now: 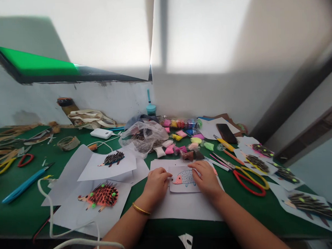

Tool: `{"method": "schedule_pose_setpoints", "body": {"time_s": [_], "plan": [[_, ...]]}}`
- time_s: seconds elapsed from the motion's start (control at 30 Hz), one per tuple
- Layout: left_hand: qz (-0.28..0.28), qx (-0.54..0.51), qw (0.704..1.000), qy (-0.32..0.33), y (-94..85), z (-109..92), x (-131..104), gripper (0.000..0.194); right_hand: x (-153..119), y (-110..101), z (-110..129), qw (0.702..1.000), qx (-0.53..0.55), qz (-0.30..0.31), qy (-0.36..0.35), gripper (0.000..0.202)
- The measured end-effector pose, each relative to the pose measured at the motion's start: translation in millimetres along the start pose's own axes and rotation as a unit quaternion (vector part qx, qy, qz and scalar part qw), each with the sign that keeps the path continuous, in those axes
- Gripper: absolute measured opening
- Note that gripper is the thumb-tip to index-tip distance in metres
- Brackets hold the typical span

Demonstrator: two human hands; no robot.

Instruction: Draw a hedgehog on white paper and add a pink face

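Note:
A small white card point(182, 188) with a blue-dotted hedgehog drawing point(187, 175) lies on larger white sheets point(186, 208) before me. The hedgehog's head is filled in pink. At the card's left edge is my left hand point(156, 181), its fingers drawn together by the snout; what they hold, if anything, is hidden. A gold bangle point(141, 209) circles that wrist. Resting over the card's right side, my right hand point(208, 178) has its thumb and fingers apart and covers the drawing's rear end.
Clay packets point(169, 149) and a plastic bag point(144, 134) lie behind the sheets. Right are scissors point(249, 179), a phone point(226, 133) and finished hedgehog pictures point(309, 206). Left are a larger hedgehog picture point(103, 195), a white cable point(50, 214) and a blue pointed tool point(24, 187).

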State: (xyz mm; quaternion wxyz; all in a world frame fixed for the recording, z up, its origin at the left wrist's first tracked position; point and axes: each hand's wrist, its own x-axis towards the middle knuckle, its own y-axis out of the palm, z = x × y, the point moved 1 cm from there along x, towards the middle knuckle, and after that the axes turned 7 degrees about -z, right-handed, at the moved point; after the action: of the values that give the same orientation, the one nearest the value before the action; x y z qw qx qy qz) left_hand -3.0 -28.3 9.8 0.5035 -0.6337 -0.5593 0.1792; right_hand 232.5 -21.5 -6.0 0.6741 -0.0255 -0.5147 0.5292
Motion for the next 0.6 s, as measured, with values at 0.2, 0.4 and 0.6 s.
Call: {"method": "schedule_pose_setpoints", "body": {"time_s": [0.2,0.4,0.6], "plan": [[0.001,0.009,1.0,0.015,0.5,0.3,-4.5,0.035,0.4,-0.1,0.7,1.0,-0.002,0.007,0.007,0.025],[-0.007,-0.012,1.0,0.02,0.8,1.8,-7.7,0.043,0.3,0.6,-0.2,1.0,0.004,0.008,0.004,0.025],[-0.018,-0.02,0.999,0.022,1.2,3.3,-7.8,0.042,0.1,0.4,0.0,1.0,0.004,0.017,0.012,0.025]]}}
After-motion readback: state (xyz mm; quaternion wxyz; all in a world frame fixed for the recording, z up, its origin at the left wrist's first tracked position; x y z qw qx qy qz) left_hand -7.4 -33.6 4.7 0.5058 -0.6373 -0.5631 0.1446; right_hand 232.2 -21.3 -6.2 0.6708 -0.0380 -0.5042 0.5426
